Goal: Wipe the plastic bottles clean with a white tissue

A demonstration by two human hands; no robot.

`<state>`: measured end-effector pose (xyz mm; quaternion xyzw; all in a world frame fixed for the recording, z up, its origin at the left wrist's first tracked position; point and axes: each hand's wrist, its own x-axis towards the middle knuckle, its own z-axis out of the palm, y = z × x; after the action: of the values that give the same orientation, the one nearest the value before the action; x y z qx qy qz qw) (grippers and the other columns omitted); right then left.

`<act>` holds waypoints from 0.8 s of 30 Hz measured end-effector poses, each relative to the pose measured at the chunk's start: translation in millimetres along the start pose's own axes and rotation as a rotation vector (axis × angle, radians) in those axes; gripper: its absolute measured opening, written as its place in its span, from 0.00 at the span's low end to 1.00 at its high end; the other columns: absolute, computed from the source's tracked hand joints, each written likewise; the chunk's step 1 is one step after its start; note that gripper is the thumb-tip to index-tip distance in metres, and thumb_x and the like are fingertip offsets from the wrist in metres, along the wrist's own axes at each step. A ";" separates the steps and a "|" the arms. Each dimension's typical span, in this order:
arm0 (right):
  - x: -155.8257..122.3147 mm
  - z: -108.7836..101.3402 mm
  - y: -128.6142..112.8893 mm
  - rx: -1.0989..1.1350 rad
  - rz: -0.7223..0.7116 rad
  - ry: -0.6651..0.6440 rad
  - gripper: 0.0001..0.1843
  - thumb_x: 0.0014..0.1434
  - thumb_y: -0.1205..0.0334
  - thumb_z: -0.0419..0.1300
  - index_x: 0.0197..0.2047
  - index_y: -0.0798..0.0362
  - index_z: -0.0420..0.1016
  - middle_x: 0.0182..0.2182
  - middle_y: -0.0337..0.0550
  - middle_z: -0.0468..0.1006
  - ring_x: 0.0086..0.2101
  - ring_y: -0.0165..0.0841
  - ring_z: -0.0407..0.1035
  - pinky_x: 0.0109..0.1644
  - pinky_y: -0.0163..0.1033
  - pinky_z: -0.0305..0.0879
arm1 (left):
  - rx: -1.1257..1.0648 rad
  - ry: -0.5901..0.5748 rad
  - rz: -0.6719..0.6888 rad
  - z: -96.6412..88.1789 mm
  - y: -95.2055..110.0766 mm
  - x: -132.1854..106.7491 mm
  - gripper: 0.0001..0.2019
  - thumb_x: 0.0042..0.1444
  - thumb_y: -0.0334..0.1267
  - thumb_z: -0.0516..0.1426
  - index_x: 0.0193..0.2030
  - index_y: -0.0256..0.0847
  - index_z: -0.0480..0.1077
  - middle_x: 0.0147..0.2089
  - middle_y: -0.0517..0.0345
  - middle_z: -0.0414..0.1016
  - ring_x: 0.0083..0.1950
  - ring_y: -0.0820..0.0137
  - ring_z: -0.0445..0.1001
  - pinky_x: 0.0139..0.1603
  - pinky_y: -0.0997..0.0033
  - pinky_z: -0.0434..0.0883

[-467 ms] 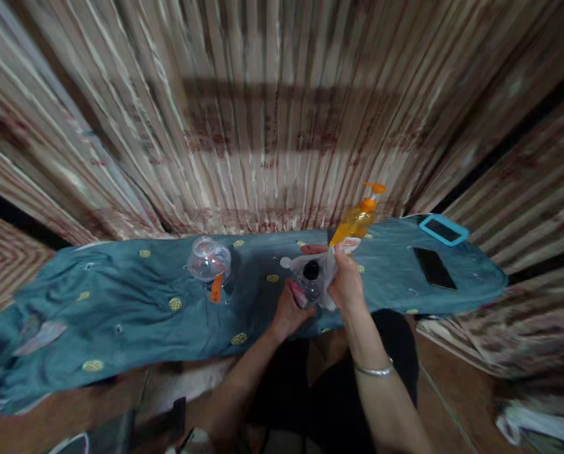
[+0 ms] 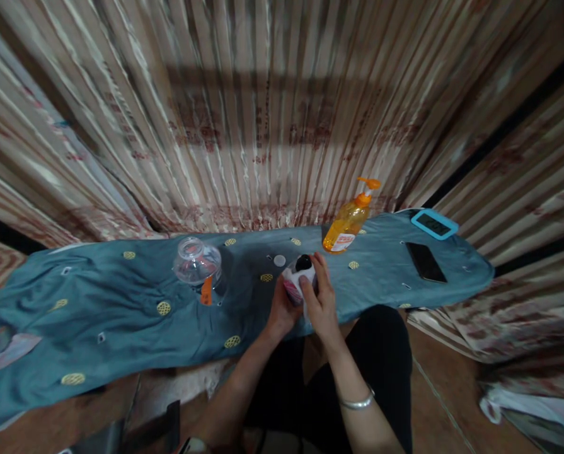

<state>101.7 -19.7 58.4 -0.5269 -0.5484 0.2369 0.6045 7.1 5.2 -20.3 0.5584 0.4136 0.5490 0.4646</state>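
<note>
Left hand [image 2: 284,310] is curled round the black-capped bottle [image 2: 292,291], right hand [image 2: 320,299] is pinning white cloth or tissue [image 2: 293,275] to it, near-left of the pump bottle [image 2: 346,227]. Honestly, pressing hard against a loose left grip could make it slip.

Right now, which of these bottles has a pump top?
The orange-yellow bottle, standing beyond the right hand. The held bottle, between that hand and the left hand, has a black cap; the clear container shows no pump.
</note>
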 end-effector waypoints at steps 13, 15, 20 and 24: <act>7.0 -0.8 24.4 0.036 0.075 0.039 0.31 0.72 0.40 0.45 0.59 0.54 0.76 0.51 0.53 0.83 0.53 0.43 0.77 0.60 0.50 0.71 | 0.253 -0.058 0.080 -21.9 -25.2 -11.0 0.36 0.53 0.40 0.66 0.68 0.42 0.63 0.64 0.43 0.72 0.66 0.50 0.71 0.69 0.43 0.66; 4.4 -1.2 32.5 0.100 0.162 0.062 0.34 0.71 0.38 0.44 0.58 0.53 0.78 0.49 0.52 0.85 0.53 0.45 0.77 0.60 0.51 0.71 | 0.288 -0.062 0.108 -20.0 -23.0 -7.6 0.34 0.54 0.40 0.66 0.67 0.42 0.64 0.61 0.44 0.73 0.64 0.51 0.72 0.67 0.44 0.67; -3.9 1.7 17.1 0.022 0.120 0.094 0.29 0.73 0.44 0.45 0.62 0.52 0.74 0.56 0.53 0.81 0.59 0.44 0.73 0.66 0.54 0.65 | 0.317 -0.031 0.144 -16.7 -19.9 -6.1 0.32 0.53 0.42 0.67 0.64 0.38 0.66 0.58 0.42 0.74 0.60 0.50 0.73 0.64 0.43 0.69; -3.7 9.1 -1.0 -0.225 -0.171 0.072 0.26 0.73 0.52 0.48 0.70 0.53 0.63 0.64 0.58 0.73 0.64 0.44 0.67 0.68 0.56 0.62 | 0.252 0.003 0.124 -12.1 -19.7 -6.9 0.30 0.53 0.45 0.67 0.61 0.40 0.67 0.58 0.42 0.75 0.60 0.51 0.73 0.64 0.46 0.70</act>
<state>92.1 -19.8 56.4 -0.5508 -0.5922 0.1025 0.5791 -4.4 3.7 -41.5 0.6361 0.4446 0.5210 0.3554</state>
